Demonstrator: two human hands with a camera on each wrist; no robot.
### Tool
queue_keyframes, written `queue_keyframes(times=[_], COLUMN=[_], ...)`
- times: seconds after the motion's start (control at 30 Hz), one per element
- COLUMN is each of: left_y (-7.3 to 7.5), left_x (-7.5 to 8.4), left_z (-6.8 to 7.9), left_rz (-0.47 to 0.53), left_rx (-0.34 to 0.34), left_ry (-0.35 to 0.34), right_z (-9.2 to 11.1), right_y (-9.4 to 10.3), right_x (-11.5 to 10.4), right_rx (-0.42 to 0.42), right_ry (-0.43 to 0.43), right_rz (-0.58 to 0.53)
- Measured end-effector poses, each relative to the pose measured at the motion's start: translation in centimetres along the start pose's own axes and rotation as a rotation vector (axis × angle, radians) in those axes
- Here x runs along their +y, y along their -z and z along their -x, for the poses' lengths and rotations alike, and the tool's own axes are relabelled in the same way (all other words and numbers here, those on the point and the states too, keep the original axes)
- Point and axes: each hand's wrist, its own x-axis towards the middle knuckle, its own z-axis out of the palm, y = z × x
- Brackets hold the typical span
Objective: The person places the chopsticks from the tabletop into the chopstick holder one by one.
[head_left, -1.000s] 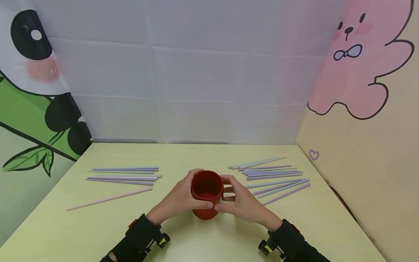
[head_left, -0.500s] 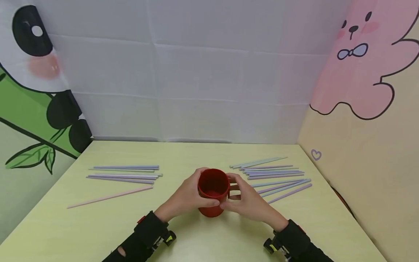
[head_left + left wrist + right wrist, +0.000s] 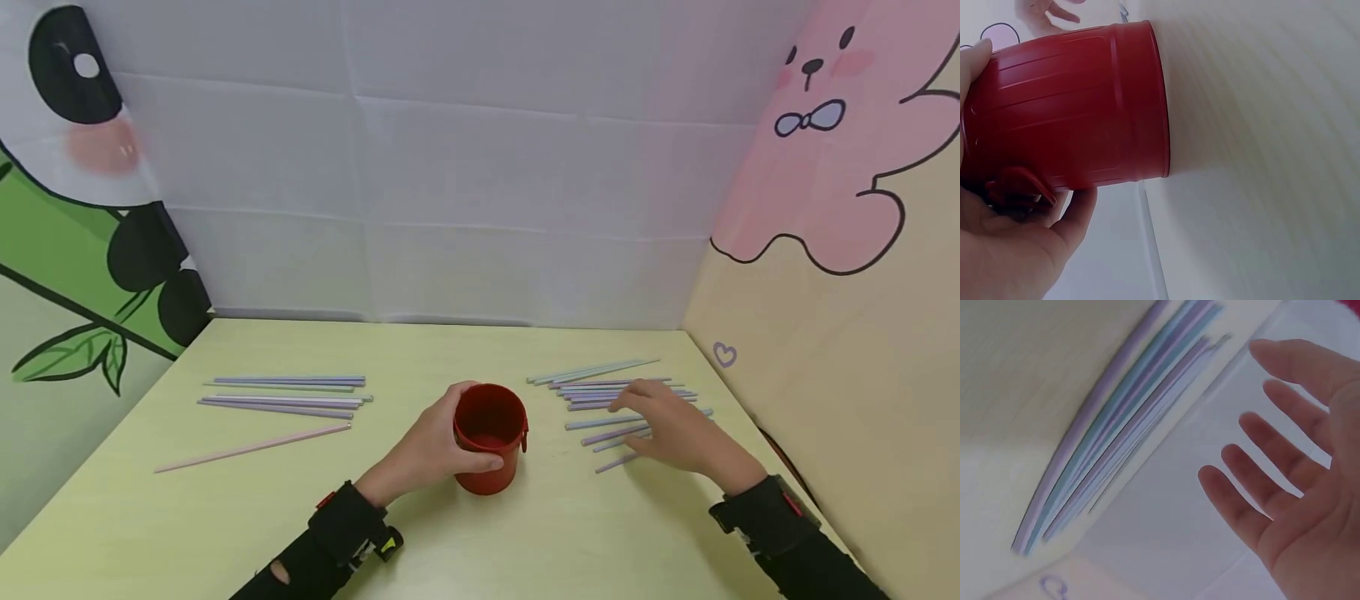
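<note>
and there it goes: my right grip (image 3: pixel 675 429) has come off the red cup (image 3: pixel 510 457) and is out over the sticks on the right (image 3: pixel 588 398)! 0.5 seconds ago i had 2 grips on that cup, thumbs nearly meeting at the front; now it's down to 1. my left grip (image 3: pixel 438 442) stays wrapped round it, thumb across the front of the wall, fingers round the side and back, a good firm-looking hold. the cup is upright near the middle of the bench (image 3: pixel 555 533), mouth up, nothing to be seen inside. is the base flat on the surface or a hair above? i can't tell from here. it's a touch nearer the right sticks than it was 1 second ago, but level with where it was at 0.5.

look at the right side: fingers apart and loosely bent, grasping nothing, with my hand hiding part of the spread from the head view. the right wrist view shows a gap between fingertips and sticks, so i call it hovering, no contact.

over on the left, no change: the grouped sticks (image 3: pixel 285 409) and the lone pink stick (image 3: pixel 252 450) lie just as they did.

what does it mean? as i judge it, steadying the cup is now all on my left, and my right is free for the sticks beneath it.
</note>
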Motion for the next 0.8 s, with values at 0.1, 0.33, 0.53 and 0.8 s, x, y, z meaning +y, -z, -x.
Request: queue_keyframes(times=[0.1, 0.33, 0.53, 0.8], left_y=[0.0, 0.0, 0.5, 1.9], left_x=[0.0, -0.1, 0.1, 0.8], left_z=[-0.1, -0.3, 0.0, 0.3], left_rz=[-0.006, -0.001, -0.045, -0.112], left_rx=[0.007, 0.001, 0.013, 0.013], left_ry=[0.008, 0.006, 0.040, 0.015], right_z=[1.3, 3.5, 4.5, 4.8], right_y=[0.1, -0.1, -0.7, -1.9], right_x=[2.0, 5.6, 7.3, 8.4], right_rx=[-0.060, -0.114, -0.166, -0.127], right_ry=[-0.024, -0.090, -0.070, -0.014], right_rz=[0.064, 0.125, 0.135, 0.152])
